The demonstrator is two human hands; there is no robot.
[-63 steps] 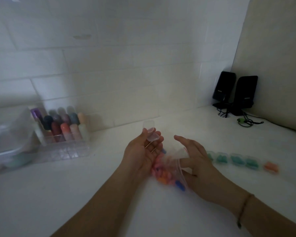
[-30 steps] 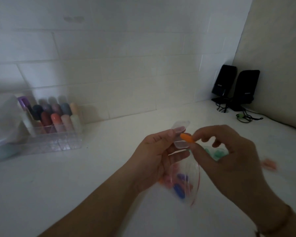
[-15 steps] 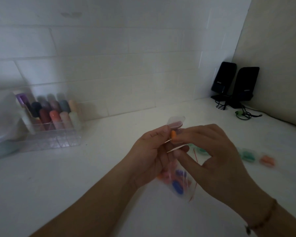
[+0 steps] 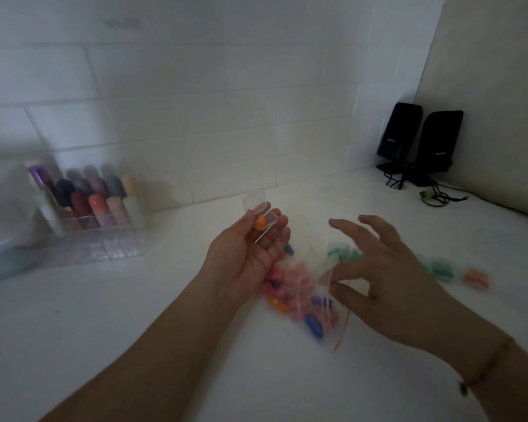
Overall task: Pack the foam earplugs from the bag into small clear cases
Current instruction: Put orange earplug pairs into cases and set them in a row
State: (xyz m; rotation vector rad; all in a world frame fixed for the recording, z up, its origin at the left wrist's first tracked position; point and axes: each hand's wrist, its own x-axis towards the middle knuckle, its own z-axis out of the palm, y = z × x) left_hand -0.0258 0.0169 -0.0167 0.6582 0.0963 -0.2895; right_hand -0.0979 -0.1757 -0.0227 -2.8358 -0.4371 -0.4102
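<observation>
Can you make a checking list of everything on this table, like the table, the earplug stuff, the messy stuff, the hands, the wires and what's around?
Surface: white table, dim light.
Job's things: open clear case with one orange earplug inside; clear bag of pink, orange and blue earplugs lying on the table; filled cases in a row at right, teal and orange.
Clutter: clear organizer of coloured tubes; blurry containers at far left.
Hands: left hand holds the open case; right hand spread, fingers at the bag's mouth.
Cables: black leads and a green coil by the speakers.
Surroundings: white tiled wall; two black speakers in the corner.
</observation>
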